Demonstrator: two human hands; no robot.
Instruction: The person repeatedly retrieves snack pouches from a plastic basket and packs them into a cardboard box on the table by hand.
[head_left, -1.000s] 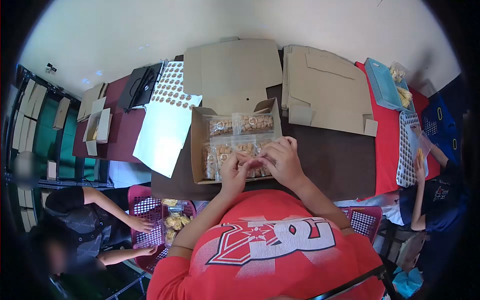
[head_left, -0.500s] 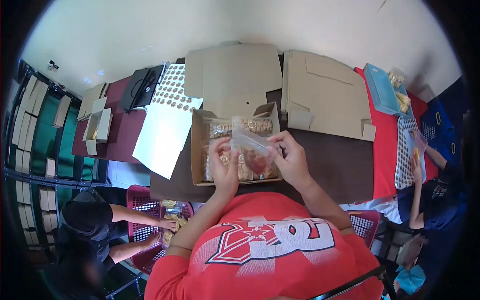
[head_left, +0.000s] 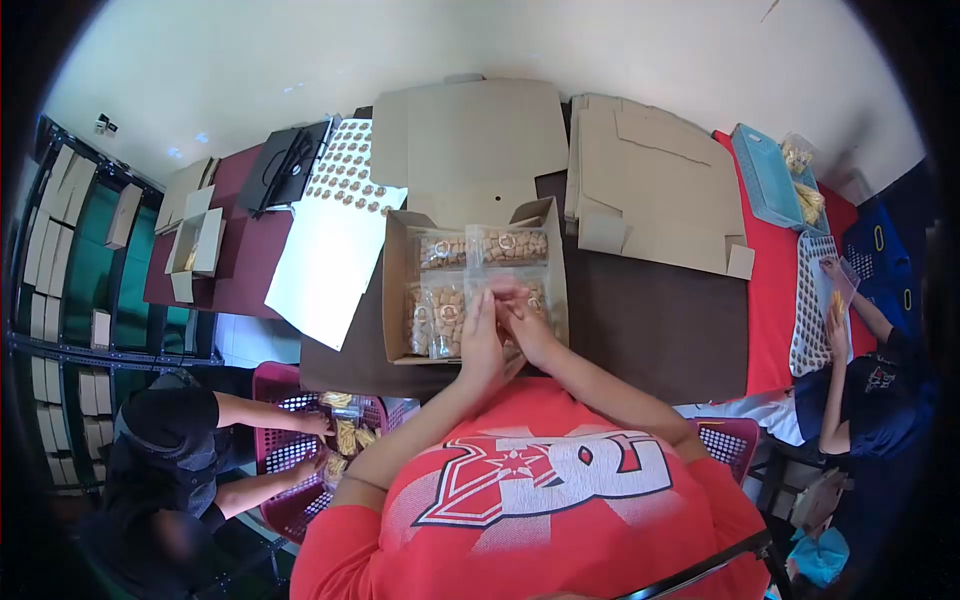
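Observation:
My left hand [head_left: 482, 345] and my right hand [head_left: 530, 335] are pressed close together over the near side of an open cardboard box [head_left: 394, 300]. Between them is a clear plastic bag [head_left: 510, 274], mostly hidden, its see-through top showing just above the fingers. What the bag contains cannot be made out. Inside the box lie several clear packets of small light-brown snack pieces [head_left: 508, 243], each with a round label. The box's lid [head_left: 465, 140] stands raised at the back.
Flattened cardboard boxes [head_left: 655, 180] are stacked right of the box. A sticker sheet [head_left: 335, 230] lies to the left. At the left, a person's hands [head_left: 312, 440] work over a pink basket [head_left: 275, 400]. Another person [head_left: 870, 375] handles a bag at the right, near a blue tray [head_left: 765, 175].
My hands have come together and slightly lower, from holding the clear bag stretched between them. More packets in the box now show. The person at left has moved their hands a little.

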